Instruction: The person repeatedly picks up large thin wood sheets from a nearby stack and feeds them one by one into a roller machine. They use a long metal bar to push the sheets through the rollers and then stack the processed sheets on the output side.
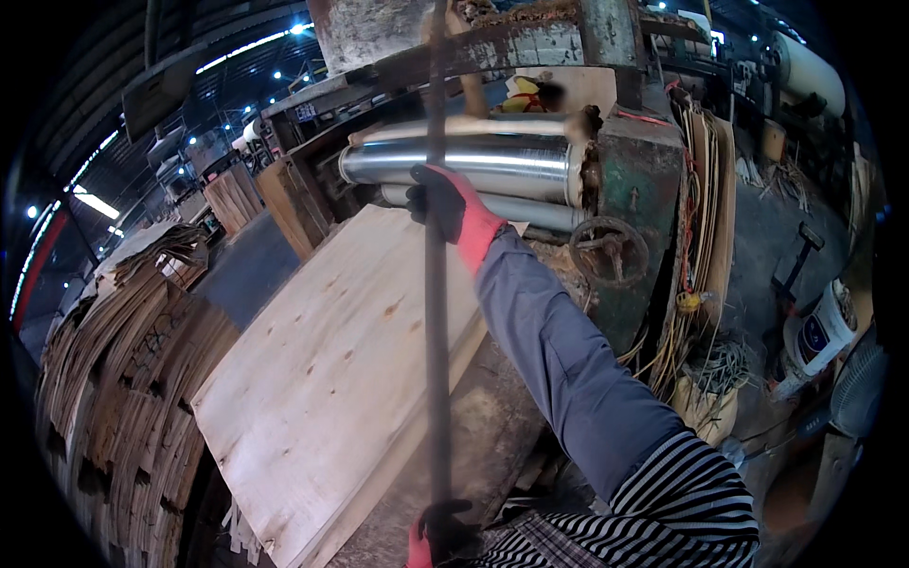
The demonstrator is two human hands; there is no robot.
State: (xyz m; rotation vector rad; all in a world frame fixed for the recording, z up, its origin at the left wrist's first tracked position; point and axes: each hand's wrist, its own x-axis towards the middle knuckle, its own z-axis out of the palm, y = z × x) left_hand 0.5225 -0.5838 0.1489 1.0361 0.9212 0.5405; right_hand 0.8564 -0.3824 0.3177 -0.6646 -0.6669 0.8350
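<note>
A long dark pole (pixel 436 331) runs upright through the middle of the view, slightly blurred. My right hand (pixel 447 208), in a black and red glove, is closed around its upper part, with the arm stretched forward. Low at the bottom edge, my left hand (pixel 437 532), gloved the same way, is closed around the pole's lower part. Behind the pole lies a stack of pale plywood sheets (pixel 322 350) with small knots on the top face. Just beyond my right hand are the shiny metal rollers (pixel 492 161) of a machine.
A rusty handwheel (pixel 609 251) sits on the machine's green side frame (pixel 636 189). Stacked veneer sheets (pixel 133 369) stand at left. On the right are upright veneer strips (pixel 710 189), a white bucket (pixel 816 327) and a fan (pixel 860 388). A yellow and dark shape (pixel 532 97) shows behind the rollers.
</note>
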